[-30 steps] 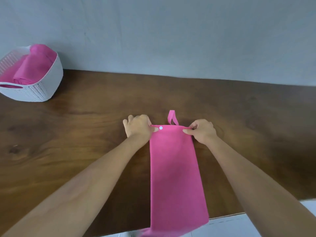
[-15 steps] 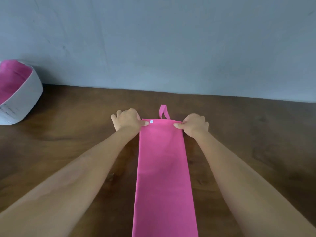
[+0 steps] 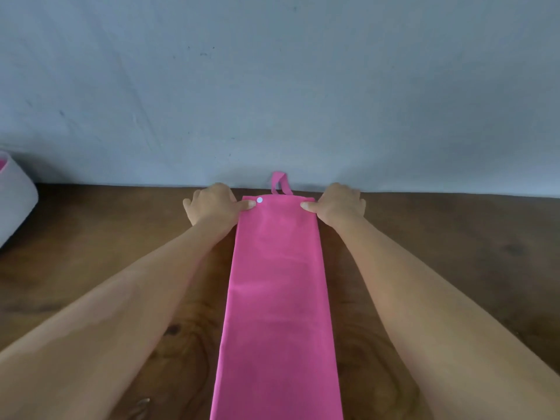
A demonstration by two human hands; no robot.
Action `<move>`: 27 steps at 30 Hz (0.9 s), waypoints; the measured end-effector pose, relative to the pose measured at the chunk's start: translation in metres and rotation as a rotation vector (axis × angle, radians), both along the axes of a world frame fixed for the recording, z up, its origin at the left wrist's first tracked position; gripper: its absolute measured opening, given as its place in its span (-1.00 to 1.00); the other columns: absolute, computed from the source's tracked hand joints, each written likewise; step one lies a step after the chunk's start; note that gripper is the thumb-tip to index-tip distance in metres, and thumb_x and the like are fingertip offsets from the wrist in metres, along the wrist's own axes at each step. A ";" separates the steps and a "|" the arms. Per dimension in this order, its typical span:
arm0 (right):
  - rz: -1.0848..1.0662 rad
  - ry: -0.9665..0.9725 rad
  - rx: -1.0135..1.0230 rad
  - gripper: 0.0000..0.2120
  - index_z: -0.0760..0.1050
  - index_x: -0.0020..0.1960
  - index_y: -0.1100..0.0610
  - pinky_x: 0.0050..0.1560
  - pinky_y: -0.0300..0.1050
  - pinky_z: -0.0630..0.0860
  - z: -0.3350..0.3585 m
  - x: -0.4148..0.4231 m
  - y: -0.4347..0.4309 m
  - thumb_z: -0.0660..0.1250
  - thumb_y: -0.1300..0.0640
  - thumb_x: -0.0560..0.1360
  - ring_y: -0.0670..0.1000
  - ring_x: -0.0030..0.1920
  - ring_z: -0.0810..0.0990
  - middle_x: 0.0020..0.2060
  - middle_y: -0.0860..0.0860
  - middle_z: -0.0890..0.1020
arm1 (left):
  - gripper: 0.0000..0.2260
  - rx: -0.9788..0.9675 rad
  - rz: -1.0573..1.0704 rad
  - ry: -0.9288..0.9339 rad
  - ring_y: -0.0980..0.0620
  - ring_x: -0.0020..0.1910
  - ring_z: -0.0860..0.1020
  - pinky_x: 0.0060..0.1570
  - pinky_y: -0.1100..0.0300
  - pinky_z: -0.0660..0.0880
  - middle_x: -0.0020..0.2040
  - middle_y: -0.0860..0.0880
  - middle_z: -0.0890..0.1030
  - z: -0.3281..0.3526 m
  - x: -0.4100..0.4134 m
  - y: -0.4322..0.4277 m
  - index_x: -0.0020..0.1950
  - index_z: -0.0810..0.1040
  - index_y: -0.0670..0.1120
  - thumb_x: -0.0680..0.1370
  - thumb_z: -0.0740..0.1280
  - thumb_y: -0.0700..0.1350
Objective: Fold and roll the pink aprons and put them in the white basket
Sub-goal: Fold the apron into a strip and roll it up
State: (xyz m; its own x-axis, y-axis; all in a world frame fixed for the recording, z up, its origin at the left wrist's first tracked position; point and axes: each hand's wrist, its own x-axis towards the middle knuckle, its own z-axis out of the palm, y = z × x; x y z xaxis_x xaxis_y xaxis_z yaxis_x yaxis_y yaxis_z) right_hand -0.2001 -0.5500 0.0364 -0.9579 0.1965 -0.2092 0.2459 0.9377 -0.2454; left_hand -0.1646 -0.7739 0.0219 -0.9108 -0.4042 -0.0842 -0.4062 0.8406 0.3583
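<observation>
Head view: the pink apron [image 3: 277, 298] lies flat on the bench [image 3: 91, 244] as one long, narrow folded strip. Its near end runs out of the frame at the bottom, and its far end stops close to the wall [image 3: 272, 86].

- Loop [image 3: 280, 184]: a fabric loop projects beyond the apron's far edge, toward the wall.
- Stud [image 3: 259, 200]: a small white round stud sits on the apron near its far left corner.
- Left hand [image 3: 212, 204]: holds the apron's far left corner. The thumb lies on top of the fabric just beside the stud, and the fingers [image 3: 194, 203] are curled at the apron's left edge.
- Right hand [image 3: 341, 204]: holds the apron's far right corner in the same way, thumb on top and fingers curled at the right edge.
- White basket [image 3: 15, 204]: well to the left of the apron and only partly in frame. A trace of pink shows inside it.
</observation>
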 end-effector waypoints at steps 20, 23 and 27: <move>0.127 0.009 -0.047 -0.39 0.54 0.30 0.15 0.37 0.15 0.32 -0.012 0.012 0.006 0.19 -0.33 0.57 0.22 0.41 0.33 0.36 0.16 0.44 | -0.50 0.008 -0.686 0.213 -0.05 0.44 0.37 0.41 0.01 0.21 0.42 -0.02 0.44 -0.004 0.098 0.011 0.47 0.40 -0.06 0.61 0.28 0.17; 0.144 0.031 -0.063 -0.41 0.52 0.33 0.13 0.35 0.15 0.32 -0.013 0.041 0.008 0.23 -0.31 0.55 0.21 0.38 0.36 0.33 0.14 0.46 | -0.35 -0.018 -0.900 0.134 0.00 0.60 0.18 0.54 0.02 0.13 0.62 -0.01 0.24 -0.014 0.122 0.017 0.61 0.28 -0.01 0.60 0.10 0.30; 0.154 0.015 -0.070 -0.50 0.53 0.28 0.10 0.33 0.15 0.34 -0.008 0.099 0.013 0.26 -0.27 0.57 0.20 0.36 0.39 0.30 0.12 0.48 | -0.39 -0.110 -0.980 0.022 0.09 0.64 -0.17 0.61 0.08 -0.15 0.67 0.06 -0.09 -0.025 0.134 0.018 0.67 -0.01 0.12 0.65 -0.05 0.30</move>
State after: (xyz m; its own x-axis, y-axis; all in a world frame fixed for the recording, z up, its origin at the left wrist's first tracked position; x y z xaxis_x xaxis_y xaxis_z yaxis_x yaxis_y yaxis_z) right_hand -0.1006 -0.5366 0.0279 -0.9788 0.0329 -0.2023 0.0967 0.9444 -0.3143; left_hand -0.0306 -0.7559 -0.0027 -0.8479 0.5255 -0.0706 0.4935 0.8308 0.2575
